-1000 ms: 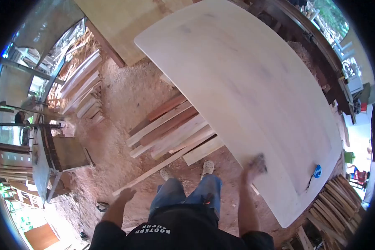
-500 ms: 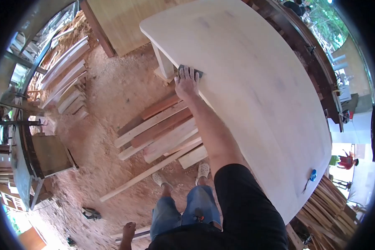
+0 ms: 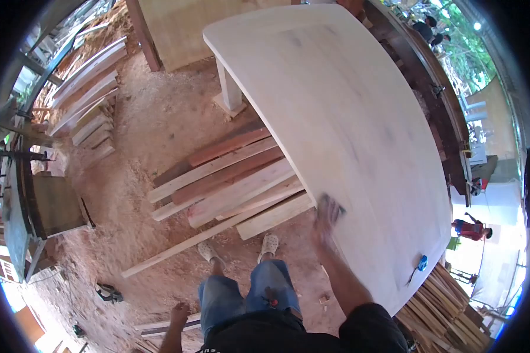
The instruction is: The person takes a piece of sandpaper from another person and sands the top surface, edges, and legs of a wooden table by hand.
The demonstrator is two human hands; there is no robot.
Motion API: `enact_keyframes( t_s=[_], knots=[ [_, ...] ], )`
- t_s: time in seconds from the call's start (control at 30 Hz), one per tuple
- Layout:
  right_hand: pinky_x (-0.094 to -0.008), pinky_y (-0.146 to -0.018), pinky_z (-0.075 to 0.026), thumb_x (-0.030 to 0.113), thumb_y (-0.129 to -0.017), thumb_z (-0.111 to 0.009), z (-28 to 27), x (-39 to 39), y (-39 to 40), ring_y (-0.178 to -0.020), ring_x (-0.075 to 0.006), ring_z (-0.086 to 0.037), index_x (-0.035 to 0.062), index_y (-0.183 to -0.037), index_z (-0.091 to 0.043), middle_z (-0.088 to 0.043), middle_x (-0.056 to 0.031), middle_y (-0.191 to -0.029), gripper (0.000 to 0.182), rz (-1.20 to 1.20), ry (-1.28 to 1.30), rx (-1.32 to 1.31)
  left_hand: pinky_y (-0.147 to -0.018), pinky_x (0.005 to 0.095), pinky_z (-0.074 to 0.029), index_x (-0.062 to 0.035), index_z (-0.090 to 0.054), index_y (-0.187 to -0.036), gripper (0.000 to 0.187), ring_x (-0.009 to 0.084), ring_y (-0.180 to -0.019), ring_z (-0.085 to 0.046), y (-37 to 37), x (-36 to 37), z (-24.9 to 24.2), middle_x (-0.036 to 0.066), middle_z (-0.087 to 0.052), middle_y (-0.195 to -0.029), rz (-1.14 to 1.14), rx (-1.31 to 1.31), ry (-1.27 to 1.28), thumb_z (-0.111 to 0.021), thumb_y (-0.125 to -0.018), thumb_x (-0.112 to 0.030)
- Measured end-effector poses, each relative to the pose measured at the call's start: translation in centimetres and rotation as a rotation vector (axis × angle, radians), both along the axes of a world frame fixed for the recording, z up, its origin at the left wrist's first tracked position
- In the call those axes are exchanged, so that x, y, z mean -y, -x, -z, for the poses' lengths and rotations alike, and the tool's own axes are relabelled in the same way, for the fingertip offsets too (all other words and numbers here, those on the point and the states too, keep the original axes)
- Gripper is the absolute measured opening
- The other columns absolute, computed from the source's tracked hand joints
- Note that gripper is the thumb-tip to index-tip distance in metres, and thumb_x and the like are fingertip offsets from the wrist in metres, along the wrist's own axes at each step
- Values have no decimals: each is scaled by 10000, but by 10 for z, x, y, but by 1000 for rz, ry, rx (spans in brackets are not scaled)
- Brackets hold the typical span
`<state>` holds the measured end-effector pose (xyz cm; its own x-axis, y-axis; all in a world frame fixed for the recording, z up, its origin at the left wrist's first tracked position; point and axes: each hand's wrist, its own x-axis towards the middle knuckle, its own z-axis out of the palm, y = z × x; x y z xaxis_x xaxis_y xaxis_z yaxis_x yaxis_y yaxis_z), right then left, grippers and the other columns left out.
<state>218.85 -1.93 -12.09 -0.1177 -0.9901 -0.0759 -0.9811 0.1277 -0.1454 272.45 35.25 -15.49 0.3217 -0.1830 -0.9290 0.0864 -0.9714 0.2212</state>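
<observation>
My right hand [image 3: 325, 225], blurred by motion, presses a dark sanding block [image 3: 334, 205] flat on the pale wooden tabletop [image 3: 347, 112], close to its near long edge. The fingers lie over the block, and its underside is hidden. Smudgy grey patches mark the wood. Down at my left side hangs my left hand [image 3: 180, 312], fingers loosely curled, with nothing visible in it. A blue tape measure [image 3: 423, 262] rests near the tabletop's right end.
Several boards [image 3: 235, 188] lie on the dusty ground beside my feet, partly under the table. Thin wood strips [image 3: 444, 306] are stacked at lower right. More planks [image 3: 94, 97] lie at upper left. A person in red [image 3: 471, 229] stands far off at right.
My right hand has slid the sanding block along the near edge toward my body, from the far part of the tabletop to its middle. My left hand still hangs low.
</observation>
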Motion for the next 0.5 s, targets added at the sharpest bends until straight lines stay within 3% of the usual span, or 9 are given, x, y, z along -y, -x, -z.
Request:
enact_keyframes(
  t_s=[0.1, 0.17, 0.27, 0.37, 0.43, 0.5],
  knots=[
    [-561, -1227, -118, 190, -963, -539, 37, 137, -80, -1497, -422, -205, 28, -1563, -255, -297, -216, -1592, 683, -184, 274, 189, -642, 324, -525, 12, -645, -1208, 450, 190, -727, -670, 26, -2, -12, 133, -717, -928, 98, 34, 20, -706, -893, -303],
    [-567, -1225, -125, 310, -1016, -461, 13, 216, -143, -1500, -411, -195, 19, -1538, -299, -325, -207, -1577, 619, -315, 262, 127, -702, 337, -536, 26, -644, -1208, 471, 200, -759, -689, 30, 2, -20, 148, -717, -937, 223, 31, 1, -701, -899, -325],
    [-542, -1235, -127, 308, -1018, -454, 15, 292, -188, -1505, -389, -199, 24, -1510, -366, -335, -182, -1579, 575, -273, 249, 221, -690, 329, -551, 50, -634, -1217, 505, 214, -783, -707, 33, 22, -35, 160, -716, -940, 239, 87, 12, -694, -905, -343],
    [-531, -1241, -109, 286, -1018, -456, -10, 259, -147, -1510, -369, -202, 30, -1513, -368, -323, -178, -1586, 564, -304, 144, 351, -622, 317, -544, 33, -628, -1240, 506, 212, -771, -710, 13, 29, -36, 144, -712, -939, 259, 111, 43, -694, -912, -346],
    [-546, -1229, -117, 291, -1007, -492, -12, 191, -92, -1503, -382, -218, 35, -1502, -398, -326, -189, -1588, 565, -321, 131, 277, -591, 315, -534, 17, -629, -1246, 490, 205, -764, -709, 5, 43, -43, 132, -708, -931, 284, 118, 9, -691, -919, -343],
    [-531, -1238, -84, 166, -960, -501, 18, 90, -16, -1520, -378, -182, 51, -1530, -370, -290, -171, -1618, 596, -92, 177, 397, -564, 309, -518, -5, -635, -1234, 458, 198, -756, -708, -8, 52, -44, 114, -706, -930, 255, 101, -11, -689, -927, -341]
  ],
)
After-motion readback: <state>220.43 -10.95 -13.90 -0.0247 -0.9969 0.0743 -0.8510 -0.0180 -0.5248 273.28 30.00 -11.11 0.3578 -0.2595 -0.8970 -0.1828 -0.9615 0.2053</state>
